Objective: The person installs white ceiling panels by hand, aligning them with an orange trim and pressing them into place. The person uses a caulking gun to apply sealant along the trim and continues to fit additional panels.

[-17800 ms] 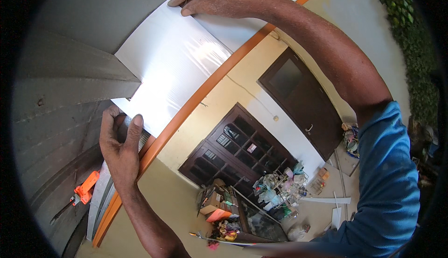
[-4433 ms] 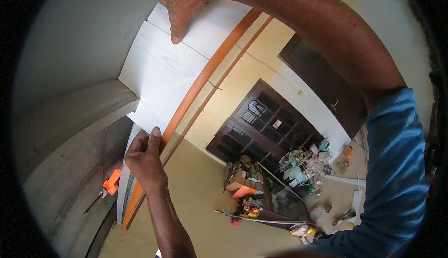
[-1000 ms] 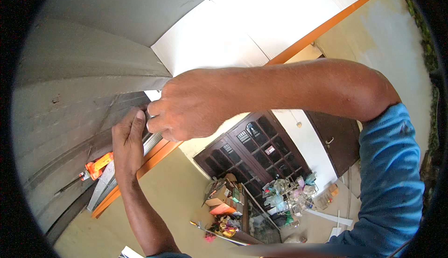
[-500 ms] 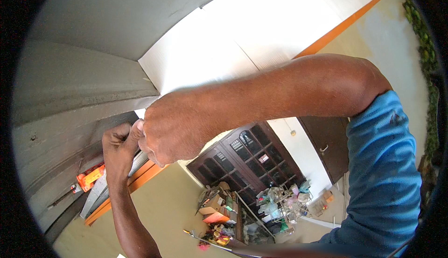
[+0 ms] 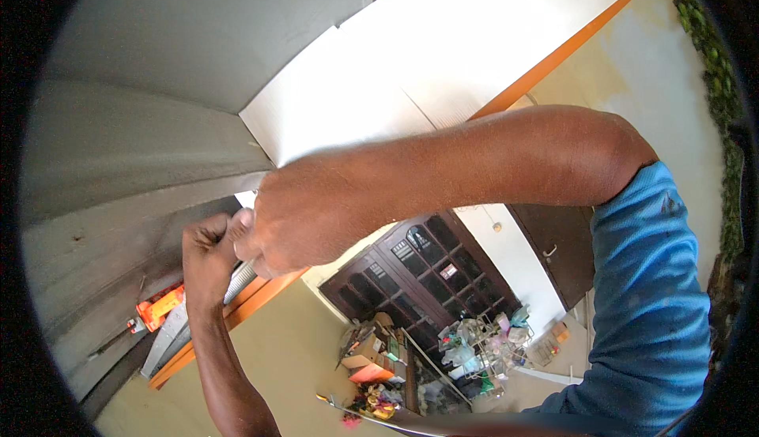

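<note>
Touching the left hand (image 5: 210, 257), the right hand (image 5: 304, 212) has its fingers (image 5: 250, 249) curled.

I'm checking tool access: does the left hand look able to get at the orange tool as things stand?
Probably yes: the orange tool sits close to the lower left of the left hand in view, with no obvious barrier between, though that hand is occupied near the right hand.

The white panel (image 5: 348, 89) looks smooth and plastic; the grey beam (image 5: 158, 141), matt and rough; the orange tool (image 5: 164, 304), plastic; the sleeve (image 5: 648, 279), creased cloth; the double door (image 5: 391, 273), wood.
</note>
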`<state>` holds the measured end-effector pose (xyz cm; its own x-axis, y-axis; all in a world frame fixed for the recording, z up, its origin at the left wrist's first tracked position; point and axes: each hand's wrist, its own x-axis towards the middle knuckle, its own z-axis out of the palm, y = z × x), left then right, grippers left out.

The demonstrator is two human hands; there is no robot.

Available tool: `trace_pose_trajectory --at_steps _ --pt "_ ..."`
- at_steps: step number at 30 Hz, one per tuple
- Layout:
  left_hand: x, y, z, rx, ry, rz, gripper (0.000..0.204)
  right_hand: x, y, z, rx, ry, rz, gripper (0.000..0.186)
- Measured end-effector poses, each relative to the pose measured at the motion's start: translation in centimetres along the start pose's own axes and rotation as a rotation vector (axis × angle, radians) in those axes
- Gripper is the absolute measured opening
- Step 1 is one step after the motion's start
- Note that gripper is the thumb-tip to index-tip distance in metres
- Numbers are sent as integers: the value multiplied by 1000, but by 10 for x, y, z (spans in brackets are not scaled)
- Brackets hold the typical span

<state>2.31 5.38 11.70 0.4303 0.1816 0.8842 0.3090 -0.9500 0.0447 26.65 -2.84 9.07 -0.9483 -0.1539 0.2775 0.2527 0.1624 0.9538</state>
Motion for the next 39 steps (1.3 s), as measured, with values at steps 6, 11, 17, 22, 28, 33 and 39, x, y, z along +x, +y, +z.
trace_pose_trajectory --at_steps 6,11,17,22,28,33,39 --pt "-1 16 0 109 -76 90 42 -35 -29 -29 -131 -8 133 8" --pt "-7 20 0 -10 -172 2 37 -46 -39 -24 -135 52 126 13" --pt "2 11 -3 136 -111 91 48 -16 -32 -1 -203 79 -11 13" --pt "4 3 -2 62 -102 32 40 -4 -19 2 -105 185 -82 12" --pt "6 3 -3 55 -117 12 34 1 -8 11 -143 87 -147 19" --pt "3 10 0 51 -87 -1 28 9 -9 6 -164 3 -129 19" --pt "-6 15 3 102 -36 -20 27 8 -10 3 -151 -3 -179 24"
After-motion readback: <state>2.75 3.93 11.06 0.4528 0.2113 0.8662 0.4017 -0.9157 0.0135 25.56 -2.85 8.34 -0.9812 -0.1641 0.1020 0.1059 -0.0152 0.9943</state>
